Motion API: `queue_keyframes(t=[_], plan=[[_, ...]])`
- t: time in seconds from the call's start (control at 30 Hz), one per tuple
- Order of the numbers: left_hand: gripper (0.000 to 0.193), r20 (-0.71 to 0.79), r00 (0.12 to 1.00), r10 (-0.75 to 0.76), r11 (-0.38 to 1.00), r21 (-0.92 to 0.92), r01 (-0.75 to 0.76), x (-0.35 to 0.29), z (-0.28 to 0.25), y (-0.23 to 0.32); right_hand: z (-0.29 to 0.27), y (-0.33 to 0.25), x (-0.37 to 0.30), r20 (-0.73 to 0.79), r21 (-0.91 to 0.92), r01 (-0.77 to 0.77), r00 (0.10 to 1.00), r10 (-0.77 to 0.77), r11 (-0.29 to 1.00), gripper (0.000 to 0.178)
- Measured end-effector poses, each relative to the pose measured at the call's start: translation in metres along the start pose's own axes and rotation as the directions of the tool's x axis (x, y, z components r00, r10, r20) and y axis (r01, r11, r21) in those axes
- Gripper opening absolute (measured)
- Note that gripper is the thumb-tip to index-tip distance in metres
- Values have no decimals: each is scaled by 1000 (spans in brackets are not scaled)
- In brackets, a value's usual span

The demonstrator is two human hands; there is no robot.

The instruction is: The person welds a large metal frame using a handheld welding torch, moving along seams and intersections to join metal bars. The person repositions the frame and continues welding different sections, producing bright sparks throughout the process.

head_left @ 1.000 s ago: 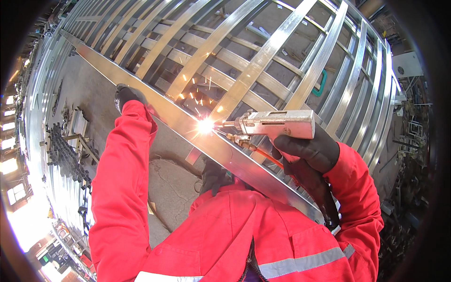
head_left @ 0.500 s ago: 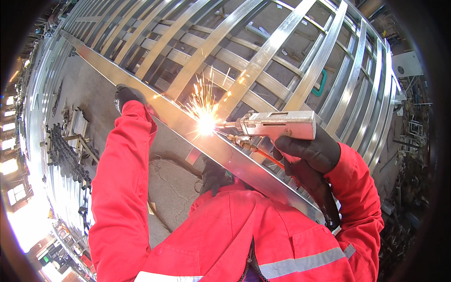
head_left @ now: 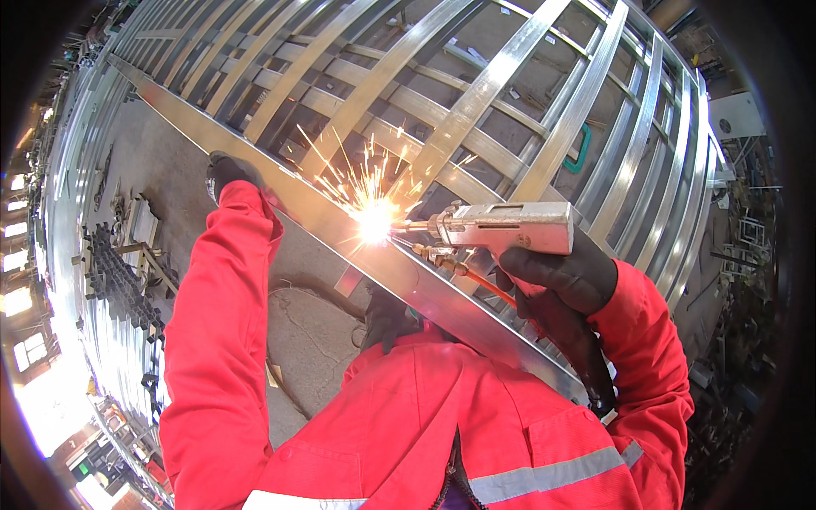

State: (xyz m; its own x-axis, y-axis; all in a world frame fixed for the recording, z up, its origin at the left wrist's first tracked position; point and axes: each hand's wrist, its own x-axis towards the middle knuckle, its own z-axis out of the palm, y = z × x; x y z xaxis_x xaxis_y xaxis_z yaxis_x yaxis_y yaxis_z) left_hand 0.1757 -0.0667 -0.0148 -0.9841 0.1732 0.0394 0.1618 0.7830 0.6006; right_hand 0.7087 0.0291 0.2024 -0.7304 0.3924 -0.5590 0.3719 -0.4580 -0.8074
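Note:
My right hand [head_left: 565,270], in a black glove, is wrapped round the grip of a pale handheld welding gun [head_left: 514,225]. Its brass-coloured nozzle points left at a long flat metal beam [head_left: 314,204], where a glaring weld spot [head_left: 374,225] throws sparks upward. That glare hides the joint itself. A thin orange hose [head_left: 489,286] runs from below the nozzle back toward my right hand. Farther left along the same beam, my gloved left hand [head_left: 228,172] is closed on its near edge, with the fingertips partly hidden.
Beyond the beam spreads a large frame of crossed metal bars [head_left: 463,110], with a green clamp [head_left: 580,149] on it. Dark stacked metal parts [head_left: 127,280] stand at the left. A dark cable [head_left: 293,399] lies on the concrete floor near my body.
The sparks have fanned out differently, some now flying farther left. Both hands, the welding gun and the beam look almost unmoved.

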Motion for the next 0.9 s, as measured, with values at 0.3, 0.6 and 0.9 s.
queue_keyframes(t=[0.3,0.6,0.9], plan=[[58,108,981,-163,987,6,163,-57,-33,71,-3,6,-2,-13,-8,21,1000,-21,1000,37],[64,158,958,-240,961,-99,257,-74,-46,91,-5,4,-4,-8,-61,30,1000,-31,998,36],[62,131,972,-196,979,-30,201,-58,-32,75,-6,4,-7,13,-72,47,999,-46,996,36]])
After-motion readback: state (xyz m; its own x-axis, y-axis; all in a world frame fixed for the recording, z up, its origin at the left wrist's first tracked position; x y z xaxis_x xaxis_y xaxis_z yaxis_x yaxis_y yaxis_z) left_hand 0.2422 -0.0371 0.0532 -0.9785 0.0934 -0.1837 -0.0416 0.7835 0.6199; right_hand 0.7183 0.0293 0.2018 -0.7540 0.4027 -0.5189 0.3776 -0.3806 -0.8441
